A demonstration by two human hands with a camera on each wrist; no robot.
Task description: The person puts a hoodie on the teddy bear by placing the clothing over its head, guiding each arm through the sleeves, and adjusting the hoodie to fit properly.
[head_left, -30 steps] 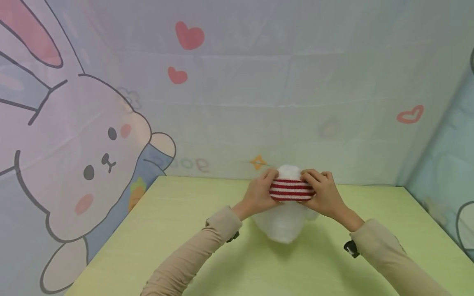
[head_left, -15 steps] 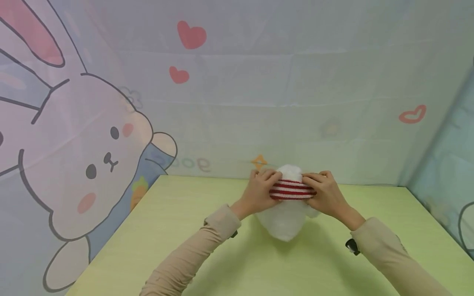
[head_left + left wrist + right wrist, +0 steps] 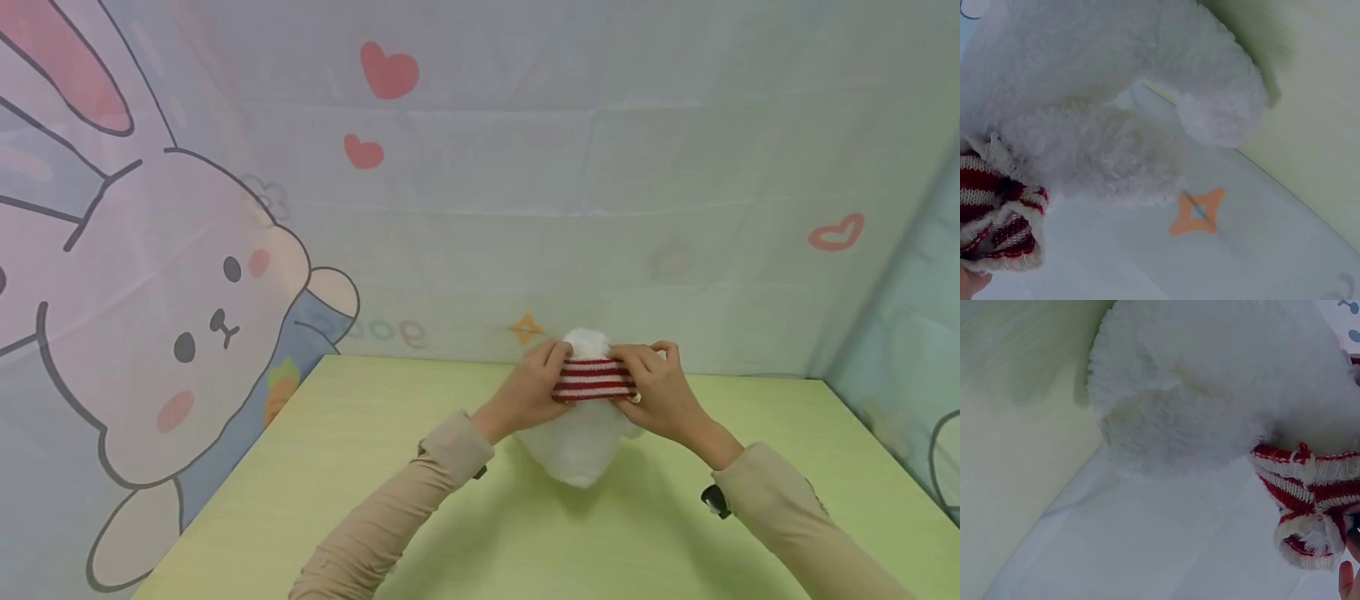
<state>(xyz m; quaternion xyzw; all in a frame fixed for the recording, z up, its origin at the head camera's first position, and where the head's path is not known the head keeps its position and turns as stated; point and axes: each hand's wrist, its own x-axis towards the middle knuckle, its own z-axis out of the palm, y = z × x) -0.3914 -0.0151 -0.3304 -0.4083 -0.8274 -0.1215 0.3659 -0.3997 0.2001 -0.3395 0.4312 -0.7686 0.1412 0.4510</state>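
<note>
A white fluffy plush toy (image 3: 573, 454) is on the table, with a red-and-white striped knitted doll sweater (image 3: 594, 380) around it just below its rounded top. My left hand (image 3: 527, 390) pinches the sweater's left side, fingers at the upper edge. On the opposite side my right hand (image 3: 662, 398) grips the knit in the same manner. Up close in the left wrist view, a rolled striped cuff (image 3: 1013, 240) hangs beside the toy's furry limb (image 3: 1104, 153). Another bunched cuff (image 3: 1311, 540) shows in the right wrist view, near fingertips. The toy's far side is hidden in the head view.
A pale green-yellow table (image 3: 360, 467) runs back to a printed cloth backdrop (image 3: 480, 242) with hearts and a large cartoon rabbit (image 3: 195, 317). Another cloth (image 3: 918, 350) borders the right side. The toy sits toward the table's back edge.
The striped sweater has risen slightly and now lies level after a brief tilt. My left fingers, spread half a second ago, are drawn together at its upper edge. The right hand has barely moved.
</note>
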